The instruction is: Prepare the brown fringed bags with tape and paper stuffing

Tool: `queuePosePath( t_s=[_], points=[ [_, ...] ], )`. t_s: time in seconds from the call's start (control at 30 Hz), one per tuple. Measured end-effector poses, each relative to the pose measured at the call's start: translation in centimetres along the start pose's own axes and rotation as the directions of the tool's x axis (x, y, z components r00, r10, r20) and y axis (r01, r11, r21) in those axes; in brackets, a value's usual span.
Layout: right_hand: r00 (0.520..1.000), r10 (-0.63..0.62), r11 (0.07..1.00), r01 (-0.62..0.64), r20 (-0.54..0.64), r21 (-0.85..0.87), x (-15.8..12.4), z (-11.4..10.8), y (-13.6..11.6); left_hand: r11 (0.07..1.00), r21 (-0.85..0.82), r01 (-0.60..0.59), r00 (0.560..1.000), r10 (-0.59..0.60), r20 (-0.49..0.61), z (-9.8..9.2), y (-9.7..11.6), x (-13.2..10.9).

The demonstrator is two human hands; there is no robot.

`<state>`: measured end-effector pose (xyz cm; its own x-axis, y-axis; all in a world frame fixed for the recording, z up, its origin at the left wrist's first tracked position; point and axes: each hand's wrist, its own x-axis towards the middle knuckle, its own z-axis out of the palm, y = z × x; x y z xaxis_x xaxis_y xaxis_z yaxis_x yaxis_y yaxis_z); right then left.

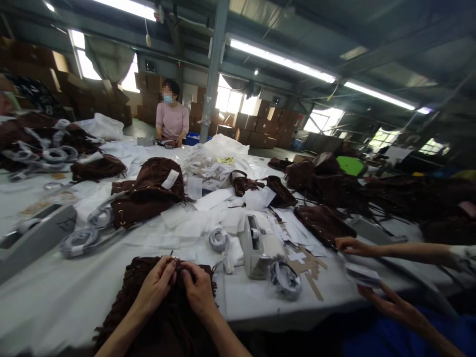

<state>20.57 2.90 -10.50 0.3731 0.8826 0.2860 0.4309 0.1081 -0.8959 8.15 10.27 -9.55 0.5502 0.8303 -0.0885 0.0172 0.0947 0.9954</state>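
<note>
Your fingers [167,270] were closed in a narrow pinch on both sides, thumbs and forefingers almost meeting at the top edge of a dark-brown fringed bag [176,317]. Your left hand [151,285] gripped that edge near a small glint, too tiny to identify, and your right hand [201,292] held the material just beside it. The bag lay at the near edge of the white-covered desk [256,302], under your wrists and directly in front of you, fringe hanging out along its left side.

It looked soft and floppy, suede-like, probably light for its bulk and not slippery; nothing about it suggested fragility, though the loose strands could easily have snagged. The gathered top seemed the best place to take hold, since the fringe would likely have swung and given way under a pull.

As for writing, you could make out little. The far-left tape dispenser [55,235] bore dark, handwritten-looking strokes that could not be read. A yellow label [224,160] on the heap of plastic packets [203,166] had marks too small to tell, and the white tag [170,179] on another brown bag [137,210] showed no legible print. No brand could be read on the grey tape dispenser [256,263] to your right.
</note>
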Motion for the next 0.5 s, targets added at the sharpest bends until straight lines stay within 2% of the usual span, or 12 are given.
queuePosePath(
  t_s=[0.1,0.2,0.37,0.5],
  points=[
    [0.993,0.104,0.993,-0.1,-0.063,0.057,1.5,-1.7,0.1,0.994,0.094,-0.056,0.993,0.066,-0.102,-0.5,-0.6,0.4],
    [0.963,0.189,0.976,-0.206,-0.191,-0.074,4.6,-4.7,0.8,0.965,0.23,-0.125,0.983,0.152,-0.105,-0.5,-0.8,0.5],
    [0.935,0.189,0.915,-0.278,-0.299,-0.292,11.4,-9.5,3.7,0.92,0.35,-0.176,0.978,0.203,-0.041,0.1,-1.0,0.5],
    [0.936,0.181,0.829,-0.31,-0.302,-0.465,16.3,-10.2,6.1,0.909,0.374,-0.182,0.975,0.216,-0.049,0.2,-1.6,0.6]
  ],
)
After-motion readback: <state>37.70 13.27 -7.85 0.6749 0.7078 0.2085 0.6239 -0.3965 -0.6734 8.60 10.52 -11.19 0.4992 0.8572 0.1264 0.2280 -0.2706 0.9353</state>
